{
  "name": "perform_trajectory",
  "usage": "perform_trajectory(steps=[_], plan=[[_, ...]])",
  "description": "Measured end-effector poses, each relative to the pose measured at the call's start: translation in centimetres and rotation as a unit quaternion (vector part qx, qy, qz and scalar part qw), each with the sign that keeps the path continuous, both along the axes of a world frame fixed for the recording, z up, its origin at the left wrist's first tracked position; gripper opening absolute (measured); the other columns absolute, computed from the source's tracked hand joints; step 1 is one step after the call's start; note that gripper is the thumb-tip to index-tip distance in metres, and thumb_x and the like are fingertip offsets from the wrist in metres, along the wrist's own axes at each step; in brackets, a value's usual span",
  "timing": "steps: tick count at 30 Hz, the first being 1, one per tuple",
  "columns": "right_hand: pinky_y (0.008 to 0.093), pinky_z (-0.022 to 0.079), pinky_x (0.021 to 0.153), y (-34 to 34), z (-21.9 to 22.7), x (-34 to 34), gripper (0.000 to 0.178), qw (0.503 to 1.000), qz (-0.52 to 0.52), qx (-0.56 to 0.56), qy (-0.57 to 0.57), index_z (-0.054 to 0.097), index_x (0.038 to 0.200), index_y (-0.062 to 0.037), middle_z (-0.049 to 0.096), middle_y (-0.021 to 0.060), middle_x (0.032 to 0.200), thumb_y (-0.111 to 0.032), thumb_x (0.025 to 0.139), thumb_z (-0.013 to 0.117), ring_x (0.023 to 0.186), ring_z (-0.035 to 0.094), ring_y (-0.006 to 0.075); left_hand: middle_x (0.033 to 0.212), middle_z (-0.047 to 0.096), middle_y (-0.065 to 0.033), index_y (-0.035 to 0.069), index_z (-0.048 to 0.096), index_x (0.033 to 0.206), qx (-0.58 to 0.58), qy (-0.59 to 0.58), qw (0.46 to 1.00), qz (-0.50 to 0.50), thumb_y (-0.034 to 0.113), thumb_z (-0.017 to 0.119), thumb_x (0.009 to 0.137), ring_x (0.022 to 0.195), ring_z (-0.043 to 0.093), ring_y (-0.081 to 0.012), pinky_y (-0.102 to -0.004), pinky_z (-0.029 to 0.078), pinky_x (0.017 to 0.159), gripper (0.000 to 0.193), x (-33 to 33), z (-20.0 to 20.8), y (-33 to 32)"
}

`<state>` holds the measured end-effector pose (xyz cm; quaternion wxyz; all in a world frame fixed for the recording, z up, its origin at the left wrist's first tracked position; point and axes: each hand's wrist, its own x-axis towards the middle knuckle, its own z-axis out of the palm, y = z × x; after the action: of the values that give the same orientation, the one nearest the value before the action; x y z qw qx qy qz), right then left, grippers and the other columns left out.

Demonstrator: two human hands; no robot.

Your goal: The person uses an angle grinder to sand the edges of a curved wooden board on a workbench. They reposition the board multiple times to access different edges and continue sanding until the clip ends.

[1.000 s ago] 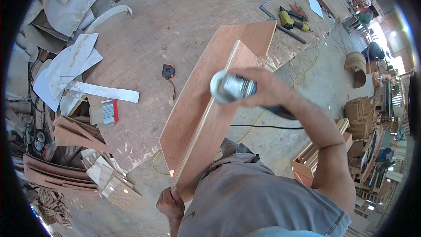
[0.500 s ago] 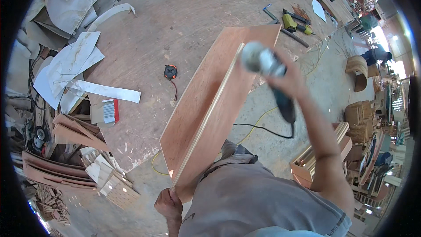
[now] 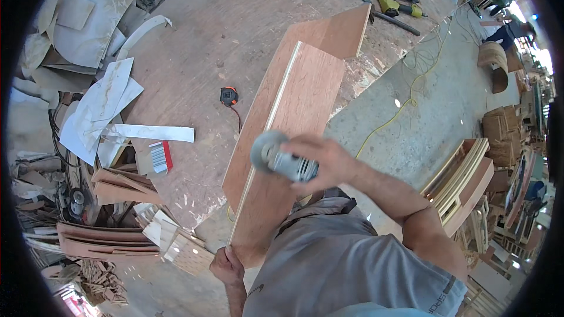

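Observation:
My right hand (image 3: 330,161) is wrapped round an angle grinder (image 3: 292,167), whose round disc (image 3: 263,151) is over the pale top edge of a plywood panel (image 3: 311,85). Whether the disc touches that edge I cannot tell. The panel stands on edge along a second reddish plywood board (image 3: 264,103), and the two reach from the worktable to my waist. At the near end of the panel, my left hand (image 3: 228,265) is closed on its corner, thumb on the pale edge.
On the worktable (image 3: 194,41) are a tape measure (image 3: 229,96), a yellow-green nail gun (image 3: 396,4), a dark bar (image 3: 397,24) and a box of staples (image 3: 160,157). White sheet offcuts (image 3: 108,103) lie at left. A yellow cord (image 3: 385,123) crosses the floor; a person (image 3: 510,32) is far right.
My right hand has brought the grinder from the panel's far end back toward me, to the middle of its edge. The left hand keeps its hold at the near end.

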<state>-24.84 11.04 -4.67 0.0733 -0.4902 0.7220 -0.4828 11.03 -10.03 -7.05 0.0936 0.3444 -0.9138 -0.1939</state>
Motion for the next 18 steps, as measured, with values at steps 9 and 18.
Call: perform_trajectory(steps=[9, 18], plan=[[0.0332, 0.054, 0.085, 3.1, 0.0, -16.8, 0.076, 0.979, -0.171, 0.001, -0.111, 0.057, 0.136, -0.0075, 0.066, 0.0126, 0.117, -0.028, 0.068, 0.085, 0.100, 0.066, 0.0199, 0.059, 0.056, -0.0178, 0.004, 0.059, 0.073, 0.007, 0.002, 1.000, -0.006, 0.029, 0.054, 0.098, 0.050, 0.055, -0.0398, -0.0478, 0.042, 0.047, 0.036, 0.0, -0.1, -0.5], [0.0353, 0.051, 0.091, 5.4, 1.4, -13.0, 0.082, 0.971, -0.224, 0.009, -0.085, 0.054, 0.138, -0.0072, 0.067, 0.0121, 0.119, -0.032, 0.067, 0.087, 0.106, 0.064, 0.0208, 0.062, 0.059, -0.0169, 0.004, 0.062, 0.077, 0.001, -0.010, 1.000, -0.001, 0.031, 0.056, 0.098, 0.054, 0.058, -0.0393, -0.0473, 0.044, 0.049, 0.035, -0.3, 0.5, 0.2]])
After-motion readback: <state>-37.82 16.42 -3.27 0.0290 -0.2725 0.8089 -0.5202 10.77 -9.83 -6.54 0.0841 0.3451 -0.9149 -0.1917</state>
